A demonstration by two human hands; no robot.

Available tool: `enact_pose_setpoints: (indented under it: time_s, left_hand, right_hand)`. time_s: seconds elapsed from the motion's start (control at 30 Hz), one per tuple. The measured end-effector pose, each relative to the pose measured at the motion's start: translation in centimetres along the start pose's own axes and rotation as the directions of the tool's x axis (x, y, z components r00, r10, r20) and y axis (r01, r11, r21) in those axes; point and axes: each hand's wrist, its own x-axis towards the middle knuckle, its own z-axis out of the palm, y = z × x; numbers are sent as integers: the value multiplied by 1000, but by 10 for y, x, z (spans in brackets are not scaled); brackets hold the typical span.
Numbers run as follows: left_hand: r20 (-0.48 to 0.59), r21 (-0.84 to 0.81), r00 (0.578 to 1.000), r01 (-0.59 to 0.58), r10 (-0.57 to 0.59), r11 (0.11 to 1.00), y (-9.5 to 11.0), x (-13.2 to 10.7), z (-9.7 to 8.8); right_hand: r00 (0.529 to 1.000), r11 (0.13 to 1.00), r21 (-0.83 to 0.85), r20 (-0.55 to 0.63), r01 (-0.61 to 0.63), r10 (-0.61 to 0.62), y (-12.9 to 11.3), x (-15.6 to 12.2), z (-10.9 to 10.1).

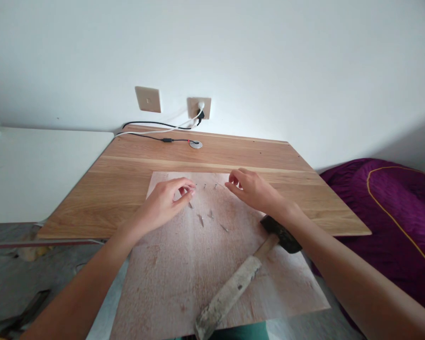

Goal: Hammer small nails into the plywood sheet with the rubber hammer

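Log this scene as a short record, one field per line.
Left hand: above the board's far part, thumb and fingers close; grip unclear
Right hand: across from it, fingers curled; grip unclear
Small nails: some appear upright between the hands, others lie nearer the person
Hammer: lying on the board, handle toward the person
Board: on the wooden tabletop, overhanging its near edge
Wall socket: plugs inserted

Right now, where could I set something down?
Bare: the near left of the board, between left forearm and hammer; the tabletop right of the right hand. Crowded: the board's far middle, scattered with nails by the left hand.
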Motion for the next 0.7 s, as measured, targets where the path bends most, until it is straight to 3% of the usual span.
enact_pose_setpoints:
  time_s: [0.13, 0.27, 0.5, 0.7]
  left_hand:
    - [-29, 134, 1000, 8, -4, 991, -5, 19, 1]
    - [56, 287, 998, -8, -8, 958, -8, 32, 5]
    - [157, 325, 987, -73, 22, 943, -7, 39, 11]
    - [177, 372, 983, -108, 44, 922, -8, 44, 11]
  right_hand:
    - [985, 968, -242, 145, -59, 97, -5, 12, 3]
    - [971, 929, -369, 213, -24, 110, -13, 18, 8]
    - [981, 943, -325, 192, 76, -13, -17, 15, 7]
    - [996, 981, -180, 69, 72, -60, -14, 9, -6]
